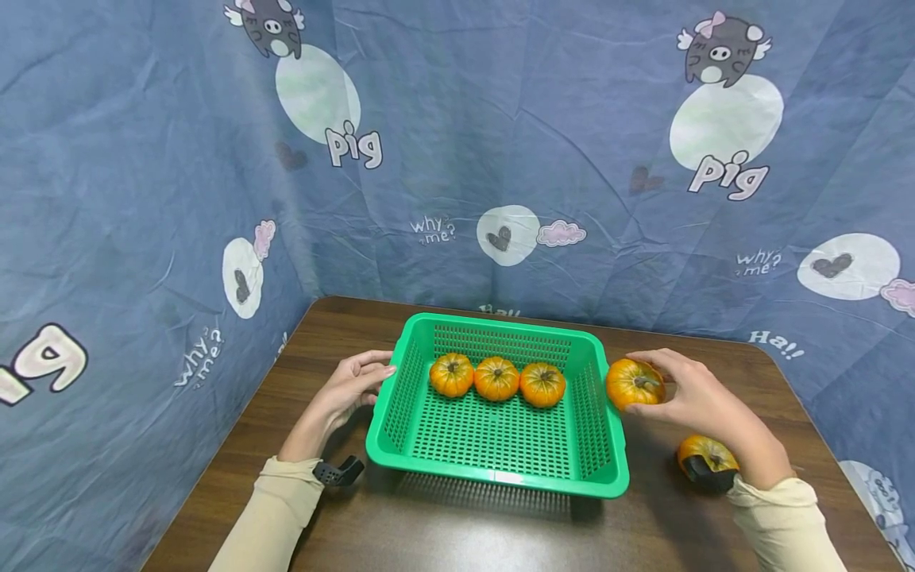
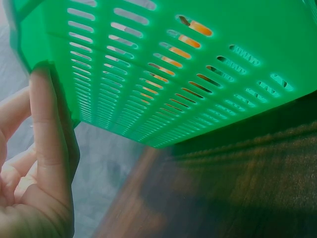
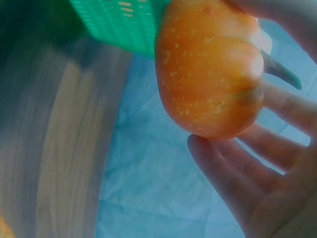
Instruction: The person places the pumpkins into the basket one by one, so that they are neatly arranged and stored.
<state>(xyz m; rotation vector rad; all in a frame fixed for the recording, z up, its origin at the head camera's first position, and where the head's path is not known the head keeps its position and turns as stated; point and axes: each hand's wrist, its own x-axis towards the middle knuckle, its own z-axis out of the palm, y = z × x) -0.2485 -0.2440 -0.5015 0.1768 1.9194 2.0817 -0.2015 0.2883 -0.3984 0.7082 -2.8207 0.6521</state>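
A green plastic basket (image 1: 493, 475) with slotted walls stands in the middle of the view, with three small orange pumpkins (image 1: 496, 378) in a row along its back part. My left hand (image 1: 352, 387) is at the basket's left side, its fairly straight fingers touching the rim; the left wrist view shows a fingertip against the rim's underside. Just outside the right rim, my right hand (image 1: 679, 389) grips another orange pumpkin (image 1: 632, 384) between thumb and fingers. Its dark stem (image 3: 281, 71) points toward the palm in the right wrist view.
One more pumpkin (image 1: 704, 449) sits on the brown wooden table (image 1: 457, 540) under my right forearm, partly hidden by a black wrist strap (image 1: 711, 475). Blue printed cloth (image 1: 457, 143) hangs behind the table and along its left side.
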